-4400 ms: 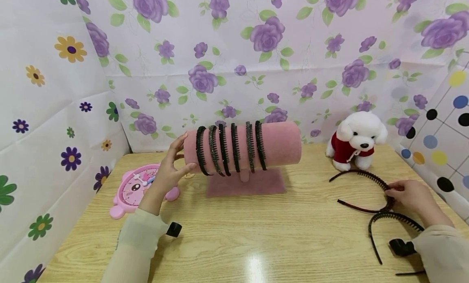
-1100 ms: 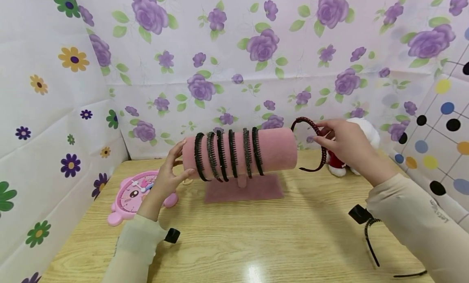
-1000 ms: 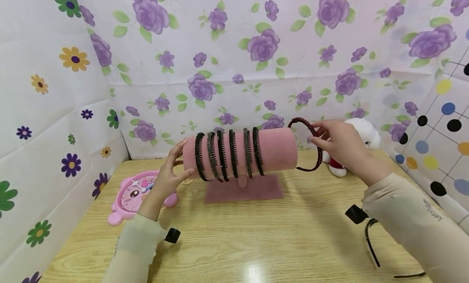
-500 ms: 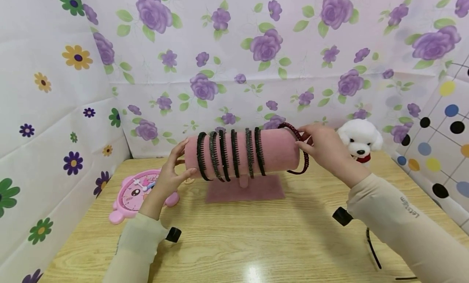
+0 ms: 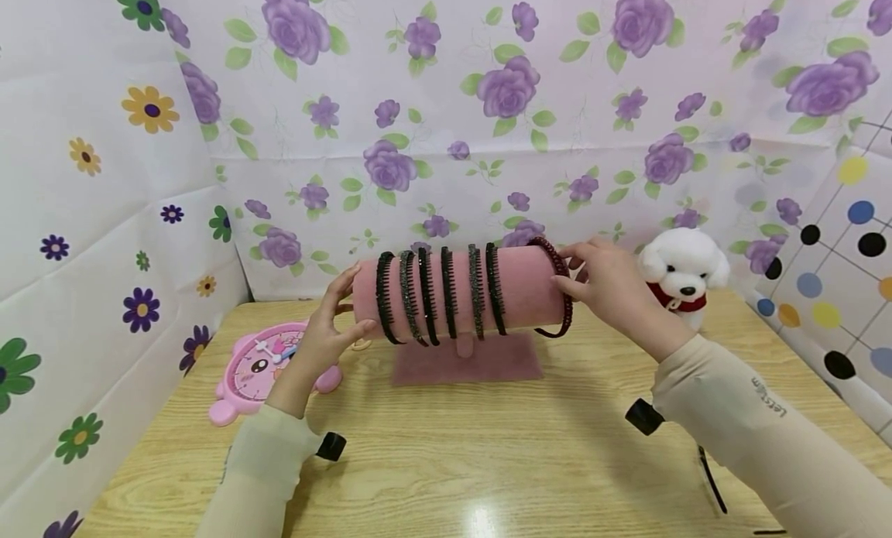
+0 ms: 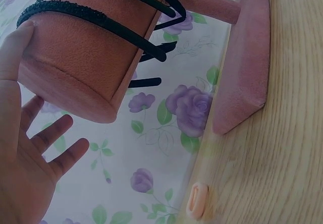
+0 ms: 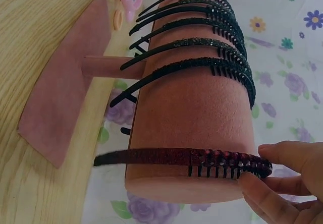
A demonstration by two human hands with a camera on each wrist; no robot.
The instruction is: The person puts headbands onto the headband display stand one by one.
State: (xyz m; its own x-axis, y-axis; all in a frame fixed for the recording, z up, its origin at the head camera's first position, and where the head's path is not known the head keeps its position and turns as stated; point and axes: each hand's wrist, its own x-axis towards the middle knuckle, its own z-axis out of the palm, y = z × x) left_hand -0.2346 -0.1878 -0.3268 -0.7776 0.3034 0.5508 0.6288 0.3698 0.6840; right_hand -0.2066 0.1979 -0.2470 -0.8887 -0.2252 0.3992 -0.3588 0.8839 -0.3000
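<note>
A pink plush headband stand (image 5: pixel 519 279) stands on the table, its roll carrying several black headbands (image 5: pixel 449 292). My left hand (image 5: pixel 326 321) holds the roll's left end, thumb in front and fingers spread round the end; the left wrist view shows the thumb (image 6: pixel 20 45) against the plush near the outermost headband. At the roll's right end, my right hand (image 5: pixel 606 286) pinches a dark red beaded headband (image 5: pixel 561 279) between thumb and fingers. In the right wrist view this red headband (image 7: pixel 166 156) lies across the roll close to its end, comb teeth toward that end.
A pink bear-shaped clock (image 5: pixel 261 368) lies left of the stand, beside a small ring-like clip (image 6: pixel 197 200). A white toy dog (image 5: pixel 683 271) sits at the back right. Another black headband (image 5: pixel 711 478) lies partly hidden under my right forearm.
My right hand has picked the red headband up from the table at right, carried it left and slipped it over the roll's right end. The left hand keeps its hold on the stand.
</note>
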